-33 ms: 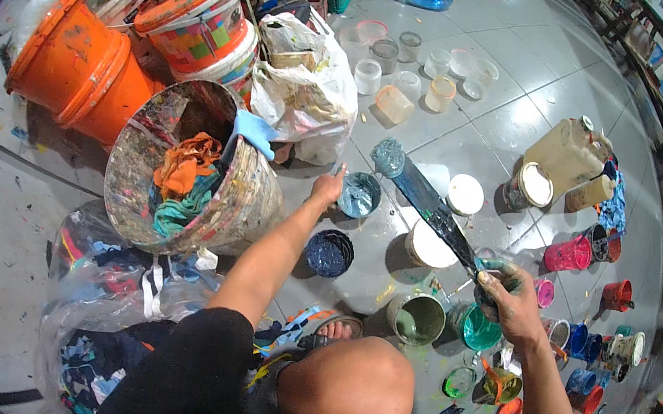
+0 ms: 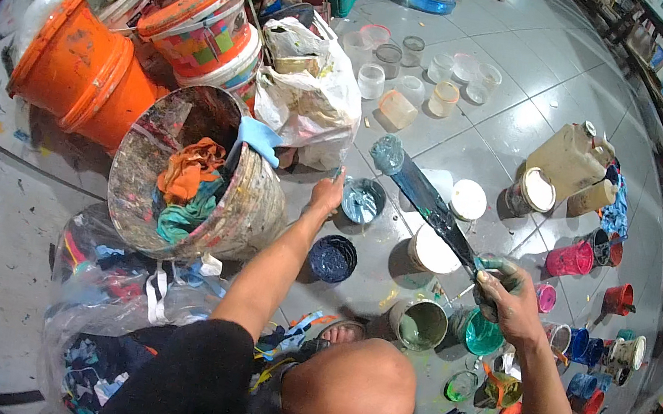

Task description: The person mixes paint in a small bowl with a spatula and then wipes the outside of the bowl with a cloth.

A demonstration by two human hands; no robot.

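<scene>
My right hand (image 2: pixel 512 298) is closed round the lower end of a long, flat, dark stirring stick (image 2: pixel 435 211). Blue-grey paint coats the stick, thickest at its raised far end, which hangs above the floor just right of a tub of blue-grey paint (image 2: pixel 363 201). At that tub's left side, my left hand (image 2: pixel 328 193) grips its edge; some of its fingers are hidden. Just nearer to me stands a tub of dark navy paint (image 2: pixel 332 258). White-topped containers (image 2: pixel 468 200) sit beneath and beside the stick.
To the left stand a paint-crusted bin (image 2: pixel 254 213) with rags, orange buckets (image 2: pixel 72 60) and a white plastic bag (image 2: pixel 314 90). Clear cups (image 2: pixel 399 109) are grouped at the back. Several paint tubs, among them a green one (image 2: pixel 483 333), and a jerrycan (image 2: pixel 569 160) line the right.
The whole view has shifted very slightly, so things sit a little lower and to the right. Both hands keep their holds.
</scene>
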